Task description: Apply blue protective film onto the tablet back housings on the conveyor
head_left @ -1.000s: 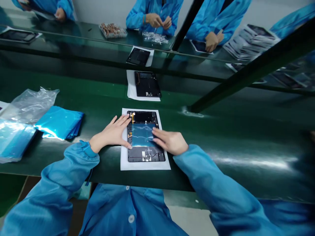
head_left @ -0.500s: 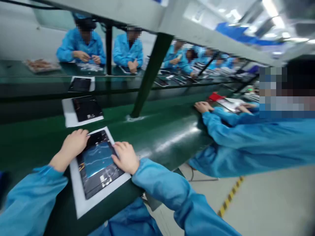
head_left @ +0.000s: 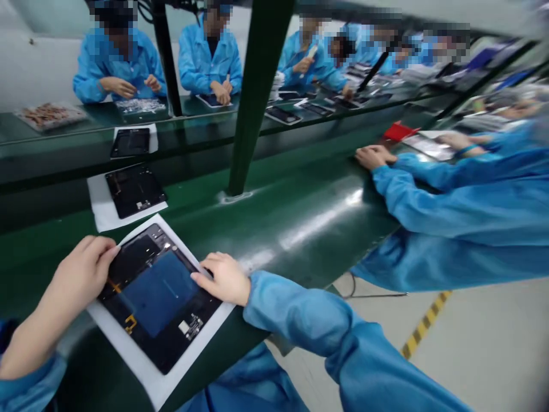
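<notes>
An open black tablet body (head_left: 154,297) with a blue film patch in its middle lies on a white sheet (head_left: 141,366) on the green belt. My left hand (head_left: 81,274) rests on the tablet's left edge, fingers curled and pressed down on it. My right hand (head_left: 223,277) presses on the tablet's right edge, fingers bent with the tips on the frame. Neither hand lifts anything.
A second tablet body (head_left: 135,189) on a white sheet lies farther along the belt, a third (head_left: 130,142) beyond it. A green post (head_left: 253,103) rises mid-belt. A co-worker's sleeve (head_left: 433,200) reaches over the belt at right. More people sit across.
My head has turned to the right, bringing the line of co-workers into view. Both hands stay on the tablet's edges; the left has slid to the near-left edge.
</notes>
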Demonstrator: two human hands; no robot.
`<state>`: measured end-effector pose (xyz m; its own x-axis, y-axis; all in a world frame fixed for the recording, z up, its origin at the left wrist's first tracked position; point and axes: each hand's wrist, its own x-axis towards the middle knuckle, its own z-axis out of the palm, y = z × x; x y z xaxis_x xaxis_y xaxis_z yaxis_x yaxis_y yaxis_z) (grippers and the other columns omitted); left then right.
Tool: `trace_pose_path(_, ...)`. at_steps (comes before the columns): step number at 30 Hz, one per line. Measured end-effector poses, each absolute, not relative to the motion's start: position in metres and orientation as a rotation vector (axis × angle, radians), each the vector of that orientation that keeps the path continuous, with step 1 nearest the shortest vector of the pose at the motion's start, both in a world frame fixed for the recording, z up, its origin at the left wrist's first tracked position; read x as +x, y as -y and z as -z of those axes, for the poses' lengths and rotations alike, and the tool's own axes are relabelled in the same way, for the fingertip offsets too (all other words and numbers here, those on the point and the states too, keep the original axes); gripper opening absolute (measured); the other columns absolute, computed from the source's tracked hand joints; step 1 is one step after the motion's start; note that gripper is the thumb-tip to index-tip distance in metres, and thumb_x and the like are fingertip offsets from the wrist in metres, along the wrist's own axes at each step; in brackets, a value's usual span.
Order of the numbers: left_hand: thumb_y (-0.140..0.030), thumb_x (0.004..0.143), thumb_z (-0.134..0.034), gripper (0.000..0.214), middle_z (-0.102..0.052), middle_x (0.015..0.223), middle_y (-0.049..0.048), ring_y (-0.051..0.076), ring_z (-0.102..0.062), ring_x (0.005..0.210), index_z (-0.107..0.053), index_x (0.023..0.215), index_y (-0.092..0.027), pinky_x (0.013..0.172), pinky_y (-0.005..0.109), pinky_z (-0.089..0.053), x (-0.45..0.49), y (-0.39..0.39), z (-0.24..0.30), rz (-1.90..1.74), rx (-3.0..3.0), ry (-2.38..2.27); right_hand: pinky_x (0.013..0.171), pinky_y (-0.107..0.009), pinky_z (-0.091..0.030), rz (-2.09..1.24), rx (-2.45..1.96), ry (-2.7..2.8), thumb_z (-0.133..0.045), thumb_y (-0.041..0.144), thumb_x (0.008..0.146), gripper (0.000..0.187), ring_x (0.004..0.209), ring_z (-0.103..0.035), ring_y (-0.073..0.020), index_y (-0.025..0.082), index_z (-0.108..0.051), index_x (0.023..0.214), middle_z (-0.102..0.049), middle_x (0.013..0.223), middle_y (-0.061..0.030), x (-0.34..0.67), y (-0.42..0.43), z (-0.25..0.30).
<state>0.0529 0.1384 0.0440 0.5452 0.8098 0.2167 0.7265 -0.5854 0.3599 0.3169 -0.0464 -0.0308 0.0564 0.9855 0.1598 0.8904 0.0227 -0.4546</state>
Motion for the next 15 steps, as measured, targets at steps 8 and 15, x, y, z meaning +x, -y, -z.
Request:
trace_pose_path(8, -0.037, 0.102, -0.056, 0.030, -0.068, 0.123, 0.0130, 0.032, -0.063, 0.120, -0.063, 0.124, -0.018, 0.106, 0.048, -0.054, 0.064, -0.198, -0.048, -0.848, 2.200, -1.935, 0.063, -0.025, -0.043, -0.394, -1.811, 1.410, -0.036, 0.049, 0.111, 0.050, 0.067, -0.055, -0.0142, 0.020, -0.059, 0.078, -0.060, 0.070, 0.0007, 0.354, -0.074, 0.019)
trace_pose_path(15, -0.045, 0.102, -0.070, 0.046, -0.063, 0.143, 0.0133, 0.030, -0.064, 0.129, -0.063, 0.138, -0.017, 0.111, 0.057, -0.055, 0.090, -0.257, -0.002, -0.438, 1.902, -2.385, 0.088, -0.040, -0.051, -0.261, -2.020, 0.983, -0.050, 0.032, 0.104, 0.034, 0.092, -0.064, -0.0263, 0.008, -0.073, 0.095, -0.071, 0.090, -0.0183, 0.453, -0.207, 0.008)
